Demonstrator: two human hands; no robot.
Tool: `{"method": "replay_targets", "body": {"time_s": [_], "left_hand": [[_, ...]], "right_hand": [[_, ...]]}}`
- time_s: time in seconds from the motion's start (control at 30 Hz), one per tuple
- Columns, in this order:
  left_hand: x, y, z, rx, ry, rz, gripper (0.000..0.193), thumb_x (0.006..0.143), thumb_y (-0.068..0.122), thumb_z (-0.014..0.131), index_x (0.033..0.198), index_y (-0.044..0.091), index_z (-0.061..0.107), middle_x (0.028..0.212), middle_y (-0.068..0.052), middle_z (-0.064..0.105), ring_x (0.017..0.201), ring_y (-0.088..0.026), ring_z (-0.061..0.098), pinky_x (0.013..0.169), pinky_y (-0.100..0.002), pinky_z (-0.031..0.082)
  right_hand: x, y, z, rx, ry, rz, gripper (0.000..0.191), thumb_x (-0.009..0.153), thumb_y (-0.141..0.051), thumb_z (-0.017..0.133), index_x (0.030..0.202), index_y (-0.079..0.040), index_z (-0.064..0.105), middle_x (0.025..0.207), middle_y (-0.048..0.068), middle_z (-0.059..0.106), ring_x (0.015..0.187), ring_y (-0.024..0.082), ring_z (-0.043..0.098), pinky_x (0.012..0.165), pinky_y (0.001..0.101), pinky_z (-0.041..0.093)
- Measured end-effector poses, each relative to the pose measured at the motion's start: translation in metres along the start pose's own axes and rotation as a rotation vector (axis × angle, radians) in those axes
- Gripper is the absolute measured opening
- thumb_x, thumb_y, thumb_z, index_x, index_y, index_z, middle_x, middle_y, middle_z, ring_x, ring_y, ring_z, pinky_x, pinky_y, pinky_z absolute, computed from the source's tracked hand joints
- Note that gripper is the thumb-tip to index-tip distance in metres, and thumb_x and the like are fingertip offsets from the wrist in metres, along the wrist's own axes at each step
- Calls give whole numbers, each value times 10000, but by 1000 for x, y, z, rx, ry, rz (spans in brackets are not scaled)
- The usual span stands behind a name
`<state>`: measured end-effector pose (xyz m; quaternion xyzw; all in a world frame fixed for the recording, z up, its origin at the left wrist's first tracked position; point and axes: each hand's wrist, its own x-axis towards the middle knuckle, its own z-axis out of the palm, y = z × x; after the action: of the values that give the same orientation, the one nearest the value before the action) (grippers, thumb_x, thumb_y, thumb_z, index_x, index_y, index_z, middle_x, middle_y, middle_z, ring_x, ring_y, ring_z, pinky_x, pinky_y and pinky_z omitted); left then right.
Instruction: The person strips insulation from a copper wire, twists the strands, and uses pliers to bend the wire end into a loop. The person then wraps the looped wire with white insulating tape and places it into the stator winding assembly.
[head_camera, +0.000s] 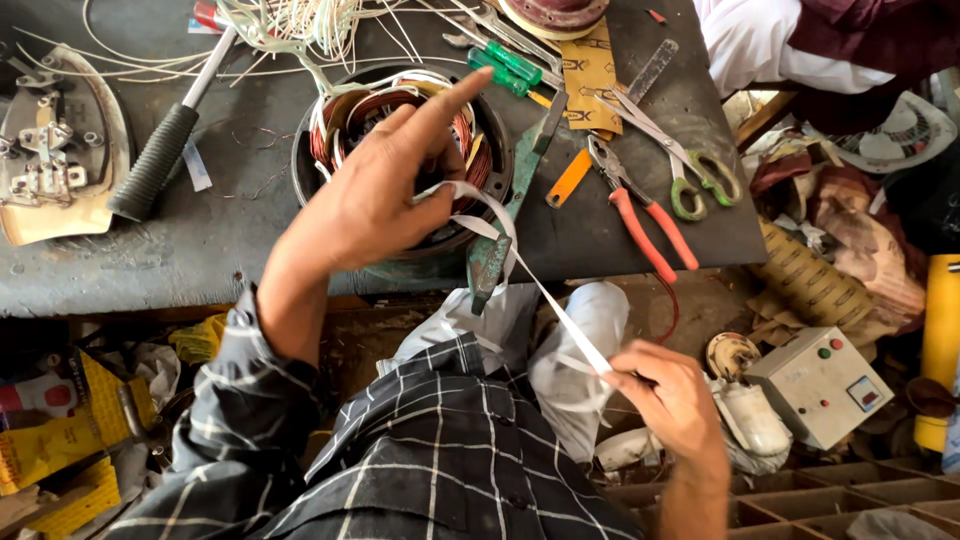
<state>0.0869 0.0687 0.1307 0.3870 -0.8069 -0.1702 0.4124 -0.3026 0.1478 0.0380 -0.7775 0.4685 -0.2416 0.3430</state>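
On the dark workbench (200, 250), my left hand (375, 195) pinches a strip of white tape (520, 262) between thumb and fingers, index finger pointing out over the round motor winding (400, 120) with its copper-coloured coils. From that hand the tape runs down off the bench edge to my right hand (670, 395), which grips its other end between thumb and fingertips above my lap, so the strip stretches taut between both hands.

Just beside the winding on its right lies a green-handled tool (500, 230), partly under the tape. Further right sit orange-handled pliers (640, 215), scissors with green handles (680, 160), a green screwdriver (510, 65) and a yellow-brown card (590, 75). Left of the winding rests a hammer with a black grip (165, 150), and beyond it the metal base of an iron (55, 150). Loose white wires (290, 25) tangle along the bench's far edge.

Below the bench on the right, a grey box with a red and a green button (820, 385) stands among rags and clutter; a yellow cylinder (940, 330) stands at the frame's right edge. Yellow packaging (60, 450) lies on the floor at left. Another person's white sleeve (750, 40) shows at top right.
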Motion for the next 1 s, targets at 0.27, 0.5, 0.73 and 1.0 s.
{"method": "replay_targets", "body": {"time_s": [0.27,0.5,0.73,1.0], "left_hand": [[6,-3,-18,-178,-305,-67,904,825,98,746,1619,105,314,884,-70,703,824,-209,684,823,-366,550],[12,-3,-30,-12,-270,169,772,928,162,787,1607,77,429,1086,-118,698,955,-260,664,892,-412,527],[20,-5,-43,-131,-333,-60,824,854,192,818,1578,100,437,829,-16,621,687,-118,542,636,-302,469],[33,-10,-51,-495,-333,-100,770,906,6,764,1599,67,434,826,17,621,770,-63,567,690,-249,482]], "right_hand": [[-69,35,-55,-260,125,425,188,871,-170,716,987,-30,766,838,61,709,659,185,642,571,320,504],[-162,137,-92,-600,249,866,335,962,-396,701,1186,-173,814,899,125,800,835,260,773,819,388,574],[-200,217,-89,-775,150,1113,384,926,-398,724,1218,-159,797,1002,156,781,953,319,745,885,428,563],[-186,228,-61,-764,-23,1351,447,896,-350,740,1277,-116,751,1134,192,747,1060,370,705,927,448,545]]}}
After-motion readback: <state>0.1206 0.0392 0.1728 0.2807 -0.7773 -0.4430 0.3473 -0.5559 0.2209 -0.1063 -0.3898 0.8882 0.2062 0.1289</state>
